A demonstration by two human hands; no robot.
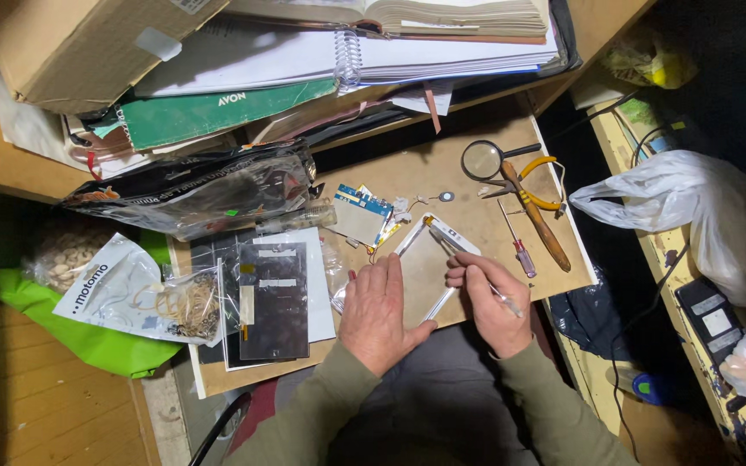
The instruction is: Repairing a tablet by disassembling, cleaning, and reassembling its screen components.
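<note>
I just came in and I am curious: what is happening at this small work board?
A person sits at a wooden board and works on a thin white frame. The left hand lies flat on the board beside the frame, steadying it. The right hand holds a slim tool whose tip reaches toward the frame's upper end. A small blue circuit board, a magnifying glass, a screwdriver and yellow-handled pliers lie nearby.

There are two hands, one left (pixel 376 311) and one right (pixel 489 302). On the worktop (pixel 477 185) I count one magnifying glass (pixel 482 159), one pair of pliers (pixel 533 194), one small screwdriver (pixel 520 246), one blue circuit board (pixel 362 213), one white frame (pixel 429 263) and two dark panels (pixel 274 298).
</note>
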